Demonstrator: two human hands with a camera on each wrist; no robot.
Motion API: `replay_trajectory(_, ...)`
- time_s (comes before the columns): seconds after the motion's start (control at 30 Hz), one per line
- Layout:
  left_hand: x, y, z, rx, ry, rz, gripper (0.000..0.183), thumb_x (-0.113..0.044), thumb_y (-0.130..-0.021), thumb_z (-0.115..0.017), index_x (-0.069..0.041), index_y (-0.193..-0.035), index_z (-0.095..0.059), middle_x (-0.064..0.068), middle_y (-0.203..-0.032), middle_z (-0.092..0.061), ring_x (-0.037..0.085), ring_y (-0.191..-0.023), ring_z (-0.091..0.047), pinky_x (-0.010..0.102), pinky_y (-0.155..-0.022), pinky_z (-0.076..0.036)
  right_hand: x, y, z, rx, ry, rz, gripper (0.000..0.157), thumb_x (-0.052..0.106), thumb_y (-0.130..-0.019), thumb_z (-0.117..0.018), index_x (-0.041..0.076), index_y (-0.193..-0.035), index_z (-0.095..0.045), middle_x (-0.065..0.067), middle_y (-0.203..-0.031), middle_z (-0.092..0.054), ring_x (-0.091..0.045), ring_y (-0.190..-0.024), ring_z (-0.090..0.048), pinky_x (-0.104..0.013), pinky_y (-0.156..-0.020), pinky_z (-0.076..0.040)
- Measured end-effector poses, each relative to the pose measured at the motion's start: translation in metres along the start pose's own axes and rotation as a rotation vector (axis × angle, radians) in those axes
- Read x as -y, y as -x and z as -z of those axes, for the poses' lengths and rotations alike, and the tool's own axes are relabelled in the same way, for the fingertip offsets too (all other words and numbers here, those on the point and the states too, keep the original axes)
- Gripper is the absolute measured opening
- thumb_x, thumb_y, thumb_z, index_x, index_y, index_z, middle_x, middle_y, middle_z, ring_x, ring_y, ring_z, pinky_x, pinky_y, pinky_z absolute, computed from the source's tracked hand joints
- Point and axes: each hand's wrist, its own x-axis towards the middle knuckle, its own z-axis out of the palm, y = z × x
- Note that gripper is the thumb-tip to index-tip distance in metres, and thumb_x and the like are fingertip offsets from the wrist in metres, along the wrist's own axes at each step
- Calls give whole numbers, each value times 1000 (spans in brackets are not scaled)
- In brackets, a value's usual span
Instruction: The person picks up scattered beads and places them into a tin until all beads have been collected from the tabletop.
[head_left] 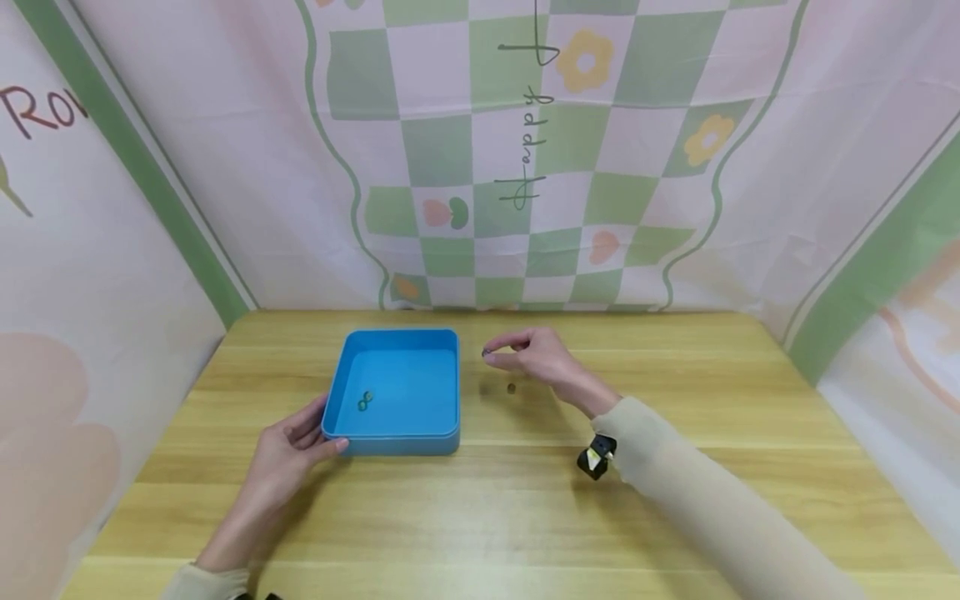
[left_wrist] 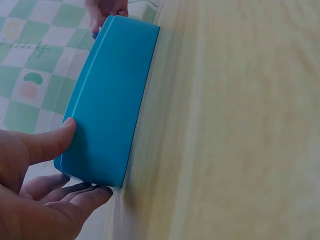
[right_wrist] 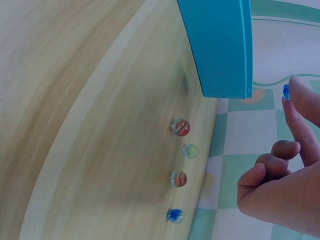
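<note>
My right hand (head_left: 543,358) holds a clear marble with blue inside (right_wrist: 286,91) between thumb and index finger, in the air just right of the blue box. The other fingers of that hand are curled in. A square, lidless blue box (head_left: 397,446) stands on the table. My left hand (head_left: 285,454) grips its near left corner, thumb (left_wrist: 52,143) on the front wall and fingers at the left side. Two small greenish marbles (head_left: 364,401) lie together on the box floor. In the right wrist view, several marbles sit on the table, among them a red-streaked marble (right_wrist: 181,127).
A yellowish marble (right_wrist: 191,151), another red-streaked marble (right_wrist: 178,179) and a blue marble (right_wrist: 175,215) form a loose row on the wooden table (head_left: 480,517). A printed checkered cloth (head_left: 510,150) hangs behind the table. A black device (head_left: 596,457) is at the right wrist.
</note>
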Motion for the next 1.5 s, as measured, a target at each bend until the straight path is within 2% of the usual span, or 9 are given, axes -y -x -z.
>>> replay_trajectory(0.17,0,0,0,0,-4,-4,78,-6,-95,-79,-2,-161,-38,23,-163,-38,38,-146,-43,34,-109,-47,6,-4,-6,-7,7,3,28,26,-93,-83,8,-115,-82,-13,-141,-64,-29,-124,-50,-41,-103,-46)
replay_trajectory(0.37,-1,-1,0,-1,11,-3,78,-5,-95,-80,-2,-161,-38,23,-163,-38,37,-146,-44,32,-108,-47,11,-6,-14,-1,24,10,27,25,-93,-83,8,-115,-82,-12,-140,-66,-31,-130,-52,-45,-109,-45)
replay_trajectory(0.63,0,-1,0,-2,6,-5,78,-4,-95,-79,-1,-161,-38,23,-163,-38,38,-146,-44,33,-108,-47,20,-10,-24,4,11,7,27,22,-92,-84,9,-115,-82,-11,-142,-63,-30,-127,-51,-41,-104,-43)
replay_trajectory(0.7,0,-1,0,-1,5,-4,78,-4,-95,-79,-1,-161,-38,23,-163,-38,38,-146,-44,33,-108,-47,22,-12,-27,6,5,15,26,22,-91,-85,9,-113,-83,-10,-135,-66,-28,-118,-51,-38,-96,-43)
replay_trajectory(0.8,1,-1,0,1,6,0,78,-5,-95,-79,-1,-161,-38,23,-163,-38,37,-146,-44,33,-109,-47,24,-14,-30,16,-11,25,24,21,-91,-85,9,-111,-83,-7,-112,-66,-23,-98,-46,-34,-81,-37)
replay_trajectory(0.9,1,-1,0,2,6,8,78,-6,-95,-80,-2,-161,-38,22,-164,-38,37,-146,-44,33,-109,-46,27,-15,-34,33,-11,37,23,21,-91,-85,10,-111,-83,-3,-99,-59,-21,-91,-41,-34,-76,-32)
replay_trajectory(1.13,0,0,0,3,3,7,78,-6,-96,-79,-2,-161,-38,22,-164,-38,37,-147,-43,34,-109,-46,31,-19,-42,51,16,66,22,26,-93,-83,14,-112,-83,-1,-110,-64,-21,-96,-44,-34,-76,-34)
replay_trajectory(1.27,1,-1,0,2,8,8,78,-5,-96,-79,-2,-161,-38,22,-164,-37,37,-147,-43,33,-109,-46,33,-21,-47,51,5,85,22,25,-93,-83,12,-111,-84,-2,-91,-50,-21,-82,-40,-32,-68,-28)
replay_trajectory(1.5,1,-1,0,2,23,-3,78,-4,-95,-80,-1,-161,-38,23,-163,-38,37,-146,-44,32,-108,-47,40,-24,-58,71,-20,79,22,19,-92,-84,8,-111,-83,0,-83,-51,-17,-75,-41,-28,-66,-33)
